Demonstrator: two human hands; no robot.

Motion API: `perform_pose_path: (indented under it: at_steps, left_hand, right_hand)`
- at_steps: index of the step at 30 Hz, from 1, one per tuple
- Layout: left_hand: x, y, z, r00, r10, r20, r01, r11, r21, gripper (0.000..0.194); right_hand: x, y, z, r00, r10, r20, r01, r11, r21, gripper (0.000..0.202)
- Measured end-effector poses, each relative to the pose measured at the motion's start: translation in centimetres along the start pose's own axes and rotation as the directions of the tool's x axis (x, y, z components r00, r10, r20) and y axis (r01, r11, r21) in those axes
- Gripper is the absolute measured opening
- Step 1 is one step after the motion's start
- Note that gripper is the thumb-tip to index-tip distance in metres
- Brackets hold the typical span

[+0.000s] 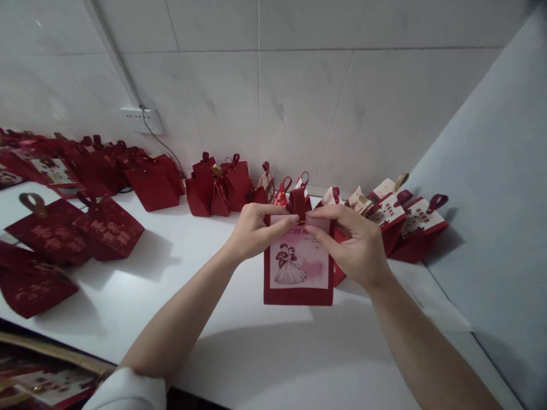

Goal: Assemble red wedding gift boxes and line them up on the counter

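Note:
A red gift box (298, 296) with a pale front panel showing a drawn bride and groom is upright in the middle of the view. A dark red ribbon loop (298, 200) rises from its top, with a small gold fastening at the base. My left hand (258, 230) pinches the top at the left of the loop, thumb and fingers closed. From the right, my right hand (352, 242) grips the top edge beside the fastening between thumb and fingers. The fingertips of both hands nearly meet there.
Several red boxes with ribbon loops (156, 185) line the white table (213, 353) along the tiled wall. Others (109, 228) stand at the left, and some with pale tops (421, 225) at the right. A socket strip (141, 120) is on the wall. A carton (51, 350) sits lower left.

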State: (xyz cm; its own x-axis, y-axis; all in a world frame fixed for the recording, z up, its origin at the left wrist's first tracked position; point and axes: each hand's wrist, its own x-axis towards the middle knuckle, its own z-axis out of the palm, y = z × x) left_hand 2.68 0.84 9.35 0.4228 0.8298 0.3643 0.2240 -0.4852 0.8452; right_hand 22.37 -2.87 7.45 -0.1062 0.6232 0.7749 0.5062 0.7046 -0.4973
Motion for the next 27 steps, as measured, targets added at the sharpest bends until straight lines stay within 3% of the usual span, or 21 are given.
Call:
perform_pose_path:
  at_steps: [5,12,27]
  left_hand:
    - [-0.2,0.1,0.3,0.996,0.009,-0.092,-0.008,1.0,0.009,0.036]
    - [-0.1,-0.1,0.2,0.995,-0.024,-0.096,0.027,0.999,0.034,0.036]
    - [-0.1,-0.1,0.4,0.996,0.07,-0.049,-0.062,0.986,0.154,0.038]
  right_hand:
    - [-0.1,0.4,0.3,0.983,-0.18,-0.034,0.177,0.98,-0.091,0.019]
    - [-0.2,1.3,0.5,0.966,-0.255,0.038,0.258,0.955,-0.149,0.028]
    - [-0.2,0.9,0.8,0.998,-0.061,-0.021,0.06,0.998,-0.036,0.003]
